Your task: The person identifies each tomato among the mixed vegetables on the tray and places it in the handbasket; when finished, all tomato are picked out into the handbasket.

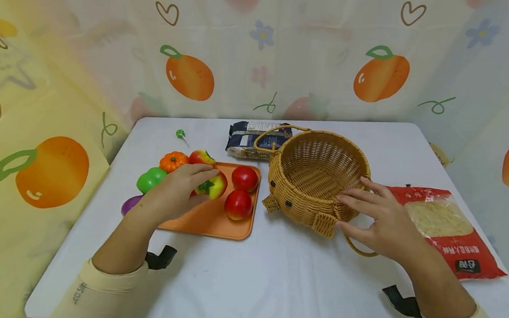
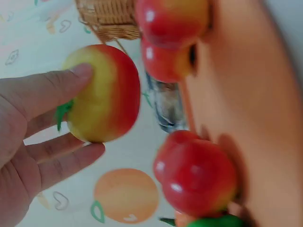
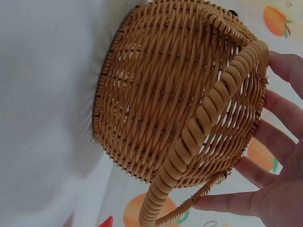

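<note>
My left hand (image 1: 176,193) is over the orange tray (image 1: 214,227), holding a red-and-yellow toy fruit with a green leaf (image 2: 104,94) between thumb and fingers. Two red toy fruits (image 1: 238,204) lie on the tray's right side, and another red-and-yellow one (image 1: 201,157) sits at its back edge. To the right of the tray stands a round wicker basket (image 1: 299,211), tipped slightly, with nothing inside. My right hand (image 1: 383,220) touches its rim with spread, mostly straight fingers. One handle (image 3: 189,137) hangs at this side.
Left of the tray are an orange toy pumpkin (image 1: 173,161), a green toy pepper (image 1: 151,180) and a purple item (image 1: 130,204), partly hidden. A green lollipop (image 1: 181,134) lies farther back. Behind the basket is a dark packet (image 1: 247,141); a red bag (image 1: 453,227) lies right.
</note>
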Motion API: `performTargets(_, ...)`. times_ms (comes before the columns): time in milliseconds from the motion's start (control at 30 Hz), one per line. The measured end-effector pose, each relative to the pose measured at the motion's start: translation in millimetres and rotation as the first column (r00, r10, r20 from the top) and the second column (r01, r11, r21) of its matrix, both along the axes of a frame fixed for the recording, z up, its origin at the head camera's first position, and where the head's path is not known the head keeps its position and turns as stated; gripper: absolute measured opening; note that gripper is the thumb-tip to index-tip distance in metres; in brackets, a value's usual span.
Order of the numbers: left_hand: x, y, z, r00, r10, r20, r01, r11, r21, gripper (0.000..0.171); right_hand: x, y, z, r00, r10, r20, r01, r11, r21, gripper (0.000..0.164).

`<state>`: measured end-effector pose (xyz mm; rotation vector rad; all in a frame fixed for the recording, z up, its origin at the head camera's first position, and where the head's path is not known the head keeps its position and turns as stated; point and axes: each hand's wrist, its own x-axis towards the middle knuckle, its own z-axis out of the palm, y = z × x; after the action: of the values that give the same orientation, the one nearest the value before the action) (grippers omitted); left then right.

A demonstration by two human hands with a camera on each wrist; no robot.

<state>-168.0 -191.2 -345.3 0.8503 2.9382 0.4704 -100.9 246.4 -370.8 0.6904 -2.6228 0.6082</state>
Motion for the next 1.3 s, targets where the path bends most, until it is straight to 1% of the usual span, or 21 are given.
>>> performTargets(100,-7.8,10,10.9,0.999,-0.035,-0.031,0.036,0.998,0.045,0.065,0.9,0,0.4,1.000,-0.006,0.014,0.006,1.000,0.006,0.056)
performTargets(200,-16.8,24,21.0,0.996,-0.069,-0.055,0.073,0.994,0.082,0.065,1.9,0,1.2,1.000,-0.018,0.018,0.017,1.000,0.007,0.055)
performTargets(300,-25.6,42,30.6,0.993,-0.093,-0.067,0.098,0.992,0.084,0.064,2.4,1,1.7,0.999,-0.029,0.020,0.029,1.000,0.009,0.056)
performTargets(400,-32.8,60,39.9,0.993,-0.103,-0.060,0.107,0.992,0.067,0.064,2.5,1,2.1,0.999,-0.028,0.018,0.028,1.000,0.006,0.056)
performTargets(533,-42.3,82,49.3,0.985,-0.160,-0.067,0.165,0.983,0.080,0.063,3.3,1,1.4,0.999,-0.028,0.025,0.027,0.999,0.019,0.056)
performTargets(633,-47.7,99,55.0,0.974,-0.217,-0.072,0.223,0.971,0.091,0.062,3.8,2,-1.1,1.000,-0.023,-0.002,0.023,0.999,0.029,0.055)
performTargets(700,-50.1,110,57.9,0.969,-0.240,-0.062,0.245,0.966,0.084,0.062,3.4,2,-3.5,0.999,-0.009,-0.048,0.010,1.000,0.020,0.062)
performTargets(800,-54.0,128,60.1,0.961,-0.273,-0.047,0.275,0.960,0.055,0.062,2.8,2,-5.7,0.996,0.002,-0.091,-0.002,1.000,-0.008,0.075)
performTargets(833,-55.3,134,60.0,0.957,-0.286,-0.044,0.288,0.957,0.047,0.062,2.4,1,-6.0,0.996,0.002,-0.094,-0.003,1.000,-0.012,0.076)
performTargets(967,-62.4,155,56.3,0.929,-0.367,-0.042,0.367,0.930,0.010,0.055,1.8,0,-5.0,0.998,-0.014,-0.063,0.013,1.000,-0.004,0.055)
performTargets(1000,-64.0,160,54.7,0.922,-0.384,-0.035,0.385,0.923,-0.006,0.054,1.8,0,-4.5,0.998,-0.019,-0.054,0.019,1.000,0.001,0.053)
performTargets(1067,-67.2,169,51.4,0.908,-0.419,-0.006,0.419,0.907,-0.043,0.053,1.7,-1,-3.7,0.999,-0.028,-0.040,0.028,1.000,0.010,0.055)
performTargets(1133,-69.1,177,48.0,0.898,-0.438,0.035,0.439,0.894,-0.091,0.053,1.9,-1,-3.1,0.999,-0.036,-0.030,0.037,0.999,0.014,0.058)
performTargets(1267,-71.6,188,43.1,0.888,-0.441,0.130,0.459,0.868,-0.188,0.053,2.6,-1,-3.1,0.999,-0.047,-0.020,0.047,0.999,0.013,0.057)
performTargets(1300,-71.7,190,42.3,0.886,-0.441,0.144,0.463,0.862,-0.208,0.053,2.9,-1,-3.2,0.999,-0.048,-0.019,0.048,0.999,0.011,0.057)
